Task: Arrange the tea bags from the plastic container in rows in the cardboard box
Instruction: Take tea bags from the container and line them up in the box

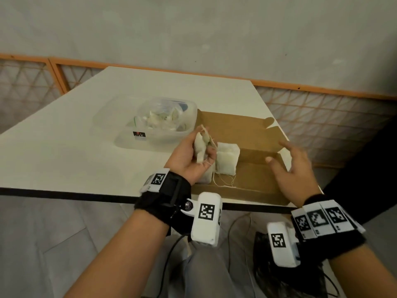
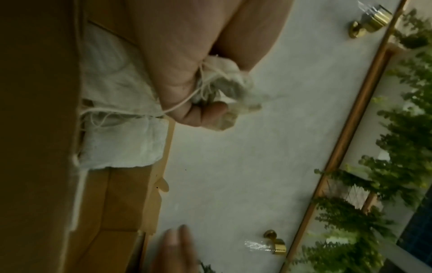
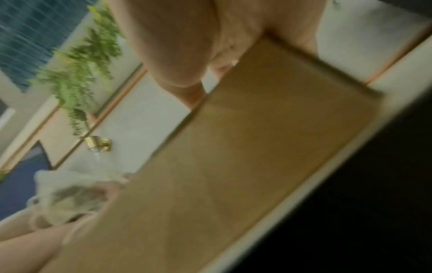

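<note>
tea bags point(image 1: 227, 161): off-white, with pale cream strings
cardboard box point(image 1: 255, 134): plain brown
plastic container point(image 1: 154, 125): clear, with a small black label showing red and white marks
table point(image 1: 86, 136): white top, black edge
wrist bands point(image 1: 165, 190): black, carrying white blocks printed with black-and-white square codes
railing point(image 1: 322, 91): orange frame, pale lattice pattern
wall point(image 1: 193, 29): mottled grey

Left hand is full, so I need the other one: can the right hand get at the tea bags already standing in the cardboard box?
Probably yes. The right hand hovers open over the cardboard box, with bare box floor between it and the standing tea bags. The left hand grips its bunch just beside them, which might crowd it.
</note>
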`<state>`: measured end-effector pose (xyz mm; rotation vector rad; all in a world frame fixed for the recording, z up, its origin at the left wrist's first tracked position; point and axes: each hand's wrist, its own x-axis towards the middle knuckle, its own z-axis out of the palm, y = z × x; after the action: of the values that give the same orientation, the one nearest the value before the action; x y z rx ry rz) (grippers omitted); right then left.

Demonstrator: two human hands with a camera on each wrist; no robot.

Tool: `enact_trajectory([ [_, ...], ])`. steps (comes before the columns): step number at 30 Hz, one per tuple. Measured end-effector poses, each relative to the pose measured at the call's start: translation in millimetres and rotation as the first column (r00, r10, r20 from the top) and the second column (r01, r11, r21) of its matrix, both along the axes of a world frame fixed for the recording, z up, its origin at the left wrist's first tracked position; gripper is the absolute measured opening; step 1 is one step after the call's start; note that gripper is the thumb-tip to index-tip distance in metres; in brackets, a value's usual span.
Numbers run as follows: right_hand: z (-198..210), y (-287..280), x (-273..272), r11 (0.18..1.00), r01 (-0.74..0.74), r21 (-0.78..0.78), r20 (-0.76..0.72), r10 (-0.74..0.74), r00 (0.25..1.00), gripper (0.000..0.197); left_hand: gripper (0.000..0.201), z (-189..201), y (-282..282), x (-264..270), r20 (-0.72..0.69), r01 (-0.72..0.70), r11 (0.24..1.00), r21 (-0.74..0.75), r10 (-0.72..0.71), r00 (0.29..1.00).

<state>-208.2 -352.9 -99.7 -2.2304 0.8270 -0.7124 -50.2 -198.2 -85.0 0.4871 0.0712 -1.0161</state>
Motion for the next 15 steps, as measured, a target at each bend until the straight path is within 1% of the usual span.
enact_trajectory([
  [1, 7, 8, 6, 1.000, -0.006, 0.005, 0.097, 0.006, 0.995, 0.045, 0.015, 0, -2, 0, 0.021, -0.001, 1.000, 0.030, 0.000, 1.000],
  [2, 12, 18, 12, 0.997, -0.054, 0.051, 0.174, 0.044, 0.984, 0.041, 0.014, 1, -3, -2, 0.046, 0.006, 0.999, 0.050, -0.008, 0.999],
  [3, 17, 27, 20, 0.986, -0.126, 0.110, 0.214, 0.100, 0.972, 0.037, 0.015, 1, -6, -4, 0.081, 0.006, 0.997, 0.078, -0.012, 0.997],
  [5, 19, 43, 34, 0.934, -0.263, 0.241, 0.225, 0.210, 0.951, 0.035, 0.017, -2, -12, -6, 0.194, -0.029, 0.986, 0.163, -0.004, 0.981],
  [7, 17, 52, 46, 0.877, -0.341, 0.339, 0.260, 0.261, 0.930, 0.037, 0.015, -6, -20, -9, 0.319, -0.080, 0.970, 0.232, 0.002, 0.948],
  [8, 15, 55, 50, 0.854, -0.369, 0.367, 0.290, 0.272, 0.918, 0.039, 0.014, -8, -23, -10, 0.360, -0.110, 0.963, 0.246, 0.014, 0.933],
  [10, 14, 56, 52, 0.809, -0.430, 0.401, 0.349, 0.299, 0.888, 0.047, 0.011, -9, -27, -14, 0.424, -0.183, 0.942, 0.282, 0.049, 0.905],
  [11, 13, 55, 51, 0.790, -0.450, 0.417, 0.353, 0.315, 0.881, 0.051, 0.011, -9, -28, -15, 0.456, -0.225, 0.928, 0.296, 0.069, 0.887],
  [12, 11, 53, 51, 0.775, -0.458, 0.435, 0.347, 0.325, 0.880, 0.051, 0.012, -8, -29, -17, 0.478, -0.254, 0.920, 0.297, 0.087, 0.874],
  [13, 9, 51, 50, 0.764, -0.461, 0.451, 0.338, 0.332, 0.881, 0.046, 0.013, -7, -31, -18, 0.493, -0.275, 0.915, 0.296, 0.101, 0.864],
  [15, 7, 48, 49, 0.735, -0.467, 0.491, 0.341, 0.331, 0.880, 0.029, 0.011, -5, -33, -19, 0.490, -0.285, 0.919, 0.272, 0.122, 0.863],
])
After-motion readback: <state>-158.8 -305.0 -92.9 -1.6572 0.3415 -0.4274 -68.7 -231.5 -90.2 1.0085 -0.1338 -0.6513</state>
